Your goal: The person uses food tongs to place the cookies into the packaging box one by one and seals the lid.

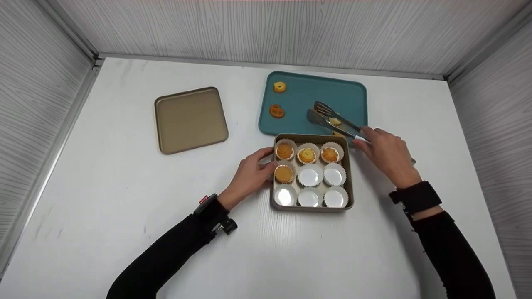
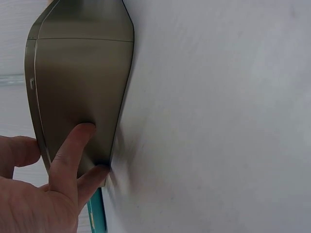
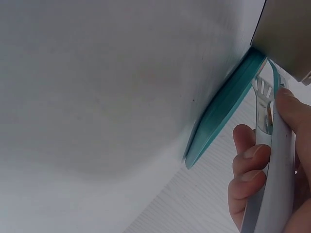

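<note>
My left hand (image 1: 252, 172) holds the near-left wall of a square gold-brown tin (image 1: 309, 209), its fingers against the outer side and one digit at the rim. Paper cups fill the tin in rows; cookies (image 1: 307, 155) sit in the back row and in the left cup of the middle row. My right hand (image 1: 388, 155) grips a pair of serving tongs (image 1: 345, 132) with pale handles and dark slotted heads. The tong heads reach low over a teal tray (image 1: 353, 93), among cookies (image 1: 335, 121) that they partly hide.
A yellow cookie (image 1: 279, 87) and a pretzel-shaped cookie (image 1: 277, 111) lie on the tray's left part. The flat gold-brown lid (image 1: 191, 121) rests on the white table (image 1: 104, 174) to the left. Grey wood-grain panels (image 1: 266, 35) wall the table at the back and sides.
</note>
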A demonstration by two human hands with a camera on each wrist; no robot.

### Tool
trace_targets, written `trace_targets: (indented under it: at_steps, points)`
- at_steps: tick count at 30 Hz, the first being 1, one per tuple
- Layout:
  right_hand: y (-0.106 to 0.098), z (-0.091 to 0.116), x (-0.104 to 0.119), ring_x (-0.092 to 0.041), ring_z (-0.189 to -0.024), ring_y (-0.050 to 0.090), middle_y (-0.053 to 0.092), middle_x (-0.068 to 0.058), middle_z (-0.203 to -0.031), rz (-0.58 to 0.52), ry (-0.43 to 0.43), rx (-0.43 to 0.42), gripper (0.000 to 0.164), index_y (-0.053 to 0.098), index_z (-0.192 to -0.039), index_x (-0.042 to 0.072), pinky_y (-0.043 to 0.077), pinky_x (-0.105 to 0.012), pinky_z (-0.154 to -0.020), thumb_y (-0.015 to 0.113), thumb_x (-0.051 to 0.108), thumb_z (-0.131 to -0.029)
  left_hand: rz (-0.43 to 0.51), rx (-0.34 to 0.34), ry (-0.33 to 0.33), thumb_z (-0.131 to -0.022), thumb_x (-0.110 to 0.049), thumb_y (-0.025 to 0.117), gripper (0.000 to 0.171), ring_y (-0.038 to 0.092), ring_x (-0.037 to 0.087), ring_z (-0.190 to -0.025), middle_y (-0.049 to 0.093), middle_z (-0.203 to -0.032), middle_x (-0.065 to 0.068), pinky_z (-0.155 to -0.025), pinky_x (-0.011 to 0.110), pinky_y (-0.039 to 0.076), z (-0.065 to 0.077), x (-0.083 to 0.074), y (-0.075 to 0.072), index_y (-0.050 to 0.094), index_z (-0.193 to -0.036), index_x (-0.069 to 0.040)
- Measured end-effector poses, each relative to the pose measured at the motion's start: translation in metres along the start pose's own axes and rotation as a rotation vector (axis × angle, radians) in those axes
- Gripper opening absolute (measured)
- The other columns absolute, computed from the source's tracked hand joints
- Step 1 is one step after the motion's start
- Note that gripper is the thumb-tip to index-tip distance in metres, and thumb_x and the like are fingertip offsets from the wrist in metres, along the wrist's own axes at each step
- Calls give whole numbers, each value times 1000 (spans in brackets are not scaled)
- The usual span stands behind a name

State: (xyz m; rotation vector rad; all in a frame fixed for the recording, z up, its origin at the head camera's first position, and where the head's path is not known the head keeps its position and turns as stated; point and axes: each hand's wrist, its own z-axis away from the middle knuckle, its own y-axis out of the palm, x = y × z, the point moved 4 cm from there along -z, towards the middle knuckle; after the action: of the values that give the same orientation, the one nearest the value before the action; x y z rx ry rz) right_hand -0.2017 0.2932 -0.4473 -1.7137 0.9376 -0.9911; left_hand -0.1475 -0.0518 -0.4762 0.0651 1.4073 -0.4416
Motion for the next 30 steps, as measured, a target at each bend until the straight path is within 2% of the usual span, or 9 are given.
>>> trace_targets:
  at_steps: [9,19,25,30]
  points:
    - [-4,2,-1,-31,-61,57,66,-17,-79,-28,31,19,36,67,-121,2,50,-52,-52,68,31,-102,-3,-6,-8,-104,-19,60,53,64,28,-126,48,-157,13,-87,32,60,0,2,0,48,-154,-4]
    - [-18,9,1,-31,-66,61,72,-20,-89,-69,27,-19,42,67,-130,0,53,-53,-58,71,30,-101,16,-4,-15,-104,-17,60,53,63,29,-127,47,-157,14,-87,34,61,-2,2,0,47,-154,-3]
    - [-32,20,11,-30,-72,66,74,-20,-99,-90,26,-28,46,67,-132,1,55,-52,-62,71,33,-100,-30,1,-14,-105,-19,59,53,64,27,-126,47,-158,12,-91,33,59,-2,3,1,47,-154,-5]
    - [-43,28,21,-27,-68,63,74,-18,-96,-92,-9,-58,44,69,-130,3,53,-47,-58,76,31,-96,-14,-2,-10,-105,-18,60,53,64,27,-125,47,-157,13,-89,33,60,-1,2,0,47,-154,-4]
